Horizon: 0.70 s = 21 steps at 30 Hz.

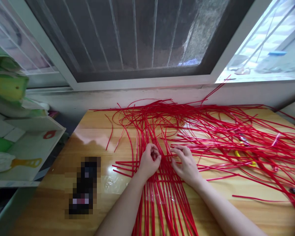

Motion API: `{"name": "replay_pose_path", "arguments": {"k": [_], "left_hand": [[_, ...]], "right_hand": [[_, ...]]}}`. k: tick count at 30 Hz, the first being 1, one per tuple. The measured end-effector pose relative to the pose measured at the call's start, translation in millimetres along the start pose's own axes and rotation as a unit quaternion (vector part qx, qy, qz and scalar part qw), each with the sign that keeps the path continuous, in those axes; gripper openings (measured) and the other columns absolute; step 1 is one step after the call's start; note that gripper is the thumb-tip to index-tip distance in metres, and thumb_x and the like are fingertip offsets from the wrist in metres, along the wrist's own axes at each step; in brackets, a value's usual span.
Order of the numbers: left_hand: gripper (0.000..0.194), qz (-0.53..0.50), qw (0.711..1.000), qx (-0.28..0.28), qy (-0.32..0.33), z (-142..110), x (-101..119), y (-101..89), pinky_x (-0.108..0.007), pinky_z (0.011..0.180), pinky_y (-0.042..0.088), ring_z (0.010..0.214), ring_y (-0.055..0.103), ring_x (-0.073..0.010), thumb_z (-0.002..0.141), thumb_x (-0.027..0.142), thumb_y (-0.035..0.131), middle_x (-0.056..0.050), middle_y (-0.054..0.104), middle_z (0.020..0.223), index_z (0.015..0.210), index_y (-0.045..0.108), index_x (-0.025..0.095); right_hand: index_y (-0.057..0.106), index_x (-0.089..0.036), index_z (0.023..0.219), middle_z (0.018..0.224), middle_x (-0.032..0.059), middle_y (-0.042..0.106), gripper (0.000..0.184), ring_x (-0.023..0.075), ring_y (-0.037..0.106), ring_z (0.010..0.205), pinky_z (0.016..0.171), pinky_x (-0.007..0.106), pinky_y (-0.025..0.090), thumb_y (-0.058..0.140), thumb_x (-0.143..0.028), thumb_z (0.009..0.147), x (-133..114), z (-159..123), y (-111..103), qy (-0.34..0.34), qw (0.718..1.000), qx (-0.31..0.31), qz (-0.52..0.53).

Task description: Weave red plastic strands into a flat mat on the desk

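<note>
Long red plastic strands [170,209] run side by side toward me on the wooden table, and several others cross them to form a woven patch. My left hand [149,161] rests over the left part of this patch, its fingers curled in and pinching at a red strand; the fingertips partly hide the grip. At the patch's right side is my right hand [185,164], thumb and bent fingers apart, tips at the strands. Short crosswise ends [124,163] stick out left of my left hand. Clear tape [159,196] lies across the lengthwise strands below my hands.
A loose heap of red strands [236,137] covers the table's right and far side. On the left lies a dark pixelated object [85,185]. A shelf [27,131] with a yellow-handled tool [27,162] stands left of the table [56,193]. A window frame [142,82] rises behind.
</note>
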<state>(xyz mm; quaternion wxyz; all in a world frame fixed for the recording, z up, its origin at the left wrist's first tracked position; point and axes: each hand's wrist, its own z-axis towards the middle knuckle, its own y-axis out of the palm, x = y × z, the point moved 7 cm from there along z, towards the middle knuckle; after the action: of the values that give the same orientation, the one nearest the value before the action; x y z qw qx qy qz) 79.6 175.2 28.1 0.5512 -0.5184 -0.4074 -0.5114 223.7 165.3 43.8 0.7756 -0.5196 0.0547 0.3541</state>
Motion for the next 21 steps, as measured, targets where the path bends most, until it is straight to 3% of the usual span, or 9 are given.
{"name": "replay_pose_path", "arguments": {"k": [4,8,11,13,16,21], "left_hand": [[0.016,-0.04,0.998,-0.033,0.026,-1.6,8.2,2.1,-0.02,0.061,0.04,0.064,0.047,-0.0081,0.073,0.014,0.048,0.003,0.047,0.07,0.083,0.037,0.019],[0.017,-0.047,0.998,-0.03,0.03,-2.1,10.5,0.8,-0.021,0.061,0.04,0.064,0.048,-0.0092,0.076,0.021,0.049,0.001,0.049,0.07,0.088,0.037,0.018],[0.01,0.061,0.997,0.046,0.019,-0.4,7.7,-9.4,-0.027,0.07,0.041,0.073,0.051,-0.0122,0.078,0.02,0.045,-0.001,0.053,0.078,0.088,0.043,0.018],[0.011,0.18,0.981,0.076,0.016,0.8,8.2,-12.5,-0.032,0.079,0.038,0.082,0.05,-0.0151,0.077,0.017,0.045,-0.002,0.054,0.084,0.086,0.049,0.018],[0.015,0.311,0.949,0.054,0.022,3.2,10.5,-6.0,-0.036,0.084,0.034,0.09,0.048,-0.0187,0.075,0.019,0.05,-0.003,0.054,0.089,0.088,0.056,0.02],[0.022,0.377,0.925,0.025,0.019,4.9,8.8,1.8,-0.034,0.082,0.034,0.09,0.045,-0.0191,0.076,0.024,0.05,-0.004,0.051,0.089,0.096,0.061,0.025]], "right_hand": [[0.055,-0.021,0.1,0.093,0.0082,0.054,0.023,0.0229,0.049,0.09,0.079,0.04,0.041,0.05,-0.023,0.077,-11.3,1.7,10.4,-0.032,0.997,-0.065,-0.016],[0.057,-0.02,0.088,0.083,0.0069,0.058,0.015,0.0204,0.053,0.082,0.075,0.037,0.043,0.044,-0.025,0.084,-6.1,3.5,19.3,-0.018,0.996,-0.077,0.037],[0.056,-0.02,0.086,0.082,0.0059,0.058,0.015,0.0181,0.054,0.078,0.07,0.033,0.045,0.043,-0.027,0.084,2.0,3.8,21.9,0.015,0.993,-0.073,0.094],[0.056,-0.02,0.085,0.079,0.0049,0.057,0.015,0.0167,0.054,0.074,0.067,0.03,0.046,0.044,-0.028,0.084,5.6,3.3,22.3,0.037,0.99,-0.075,0.117],[0.057,-0.02,0.083,0.078,0.0042,0.055,0.015,0.0162,0.053,0.073,0.065,0.029,0.046,0.046,-0.03,0.083,4.9,2.7,20.2,0.046,0.985,-0.071,0.149],[0.062,-0.021,0.083,0.078,0.0038,0.05,0.017,0.0165,0.052,0.077,0.071,0.03,0.047,0.049,-0.033,0.081,3.1,3.1,21.0,0.058,0.977,-0.077,0.191]]}}
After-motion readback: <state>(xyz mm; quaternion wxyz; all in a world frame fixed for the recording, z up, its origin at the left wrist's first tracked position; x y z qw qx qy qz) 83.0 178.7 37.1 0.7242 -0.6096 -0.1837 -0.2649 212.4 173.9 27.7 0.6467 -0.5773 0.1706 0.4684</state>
